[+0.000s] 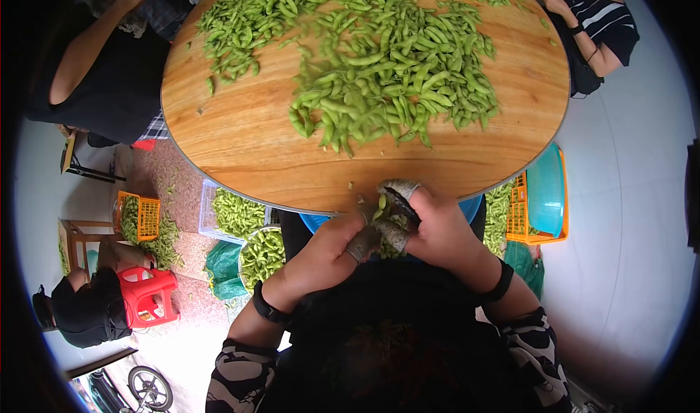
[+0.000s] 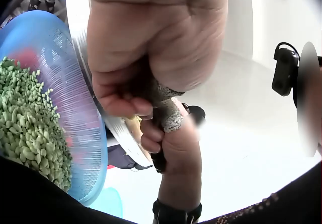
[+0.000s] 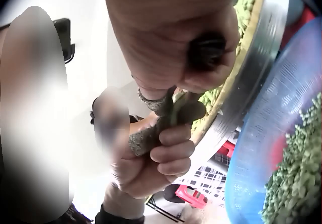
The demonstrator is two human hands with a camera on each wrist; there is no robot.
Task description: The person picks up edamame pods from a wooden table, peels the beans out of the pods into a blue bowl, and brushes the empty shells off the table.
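Over the table's near edge my two hands meet, several fingertips wrapped in grey speckled covers. My left hand pinches a green soybean pod between thumb and finger. My right hand grips a slim black tool, its rounded end showing in the palm in the right wrist view; its working end is hidden by the fingers. In that view the pod runs between both hands' fingertips. Below the hands is a blue mesh basket holding shelled beans.
A big heap of pods covers much of the round wooden table. Crates of pods, such as a white crate and an orange crate, stand on the floor either side. Other people sit around; a red stool is at left.
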